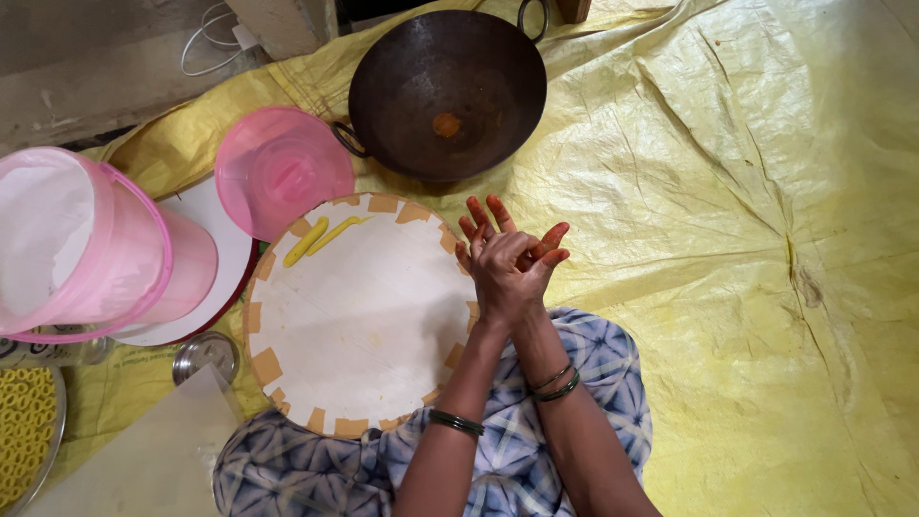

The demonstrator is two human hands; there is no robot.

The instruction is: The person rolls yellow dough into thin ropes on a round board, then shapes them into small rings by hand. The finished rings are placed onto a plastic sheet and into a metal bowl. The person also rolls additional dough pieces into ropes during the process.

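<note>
My left hand (526, 260) and my right hand (481, 222) are pressed palm to palm above the right rim of a round white board (364, 316), which has tan tape patches around its edge. The fingers are stretched out and stained orange. Anything between the palms is hidden. Two thin yellow dough strips (321, 237) lie on the board's far left part. Both wrists wear green bangles, above my blue-and-white patterned lap (593, 354).
A dark iron wok (447, 91) with an orange smear stands beyond the board. At left are a pink lid (282, 168), a tipped pink container (81, 244), a small steel bowl (204, 354) and a tray of yellow coils (24, 426). A yellow tarp (718, 239) covers the floor.
</note>
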